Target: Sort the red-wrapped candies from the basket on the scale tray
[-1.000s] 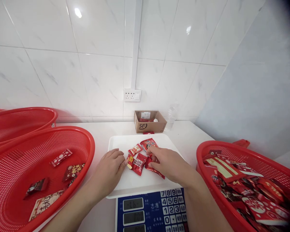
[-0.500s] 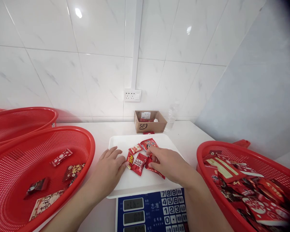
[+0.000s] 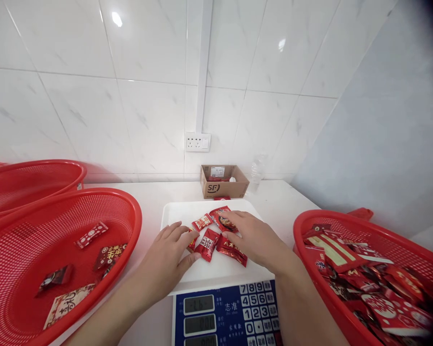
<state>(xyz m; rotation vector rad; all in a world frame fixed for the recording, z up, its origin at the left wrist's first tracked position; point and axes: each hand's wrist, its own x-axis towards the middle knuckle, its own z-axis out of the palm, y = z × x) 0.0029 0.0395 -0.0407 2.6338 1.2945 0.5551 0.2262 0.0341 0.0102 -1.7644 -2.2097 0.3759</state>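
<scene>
Several small red snack packets [image 3: 210,242] lie on the white scale tray [image 3: 187,214]. My left hand [image 3: 166,262] rests flat on the tray's left side, fingers stretched out, fingertips touching a packet at the group's left edge. My right hand [image 3: 254,238] lies over the right side of the group, fingers extended, touching the larger packet [image 3: 222,218] and the long packet [image 3: 231,250]. Neither hand grips anything.
The blue scale panel [image 3: 225,315] with keypad sits below the tray. A red mesh basket [image 3: 32,226] with a few packets stands at left, another basket behind it. A red basket [image 3: 306,226] full of packets stands at right. A cardboard box [image 3: 223,185] and clear bottle [image 3: 256,173] stand by the wall.
My left hand slid right and forward over the left packets. My right hand opened out, uncovering the long packet and reaching towards the larger one.
</scene>
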